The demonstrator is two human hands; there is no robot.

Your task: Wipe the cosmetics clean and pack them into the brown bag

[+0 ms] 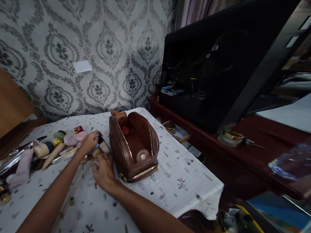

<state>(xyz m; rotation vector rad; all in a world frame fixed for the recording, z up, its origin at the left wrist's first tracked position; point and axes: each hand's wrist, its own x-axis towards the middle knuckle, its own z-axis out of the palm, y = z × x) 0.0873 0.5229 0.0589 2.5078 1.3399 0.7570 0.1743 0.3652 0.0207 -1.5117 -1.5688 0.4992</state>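
Note:
My left hand (90,142) reaches over the right end of a pile of cosmetics, its fingers bent down among small items and partly hidden. My right hand (104,172) is just nearer to me, with curled fingers beside a small bottle (96,152); whatever they grip is hidden. A tube with a dark cap (104,146) lies between my hands and the bag. The brown leather toiletry bag (141,165) stands unzipped to the right of my hands, with a red item (126,131) inside. Left of my hands are a pink tube (23,167), a foundation bottle (42,150) and round pink containers (70,139).
A white patterned cloth (171,189) covers the table. A small gold-and-dark jar (2,193) sits at the left front. On the right, a large black screen (202,62) stands on a dark red desk (253,138) with a round gold-rimmed container (231,138). A wooden board (5,108) is at left.

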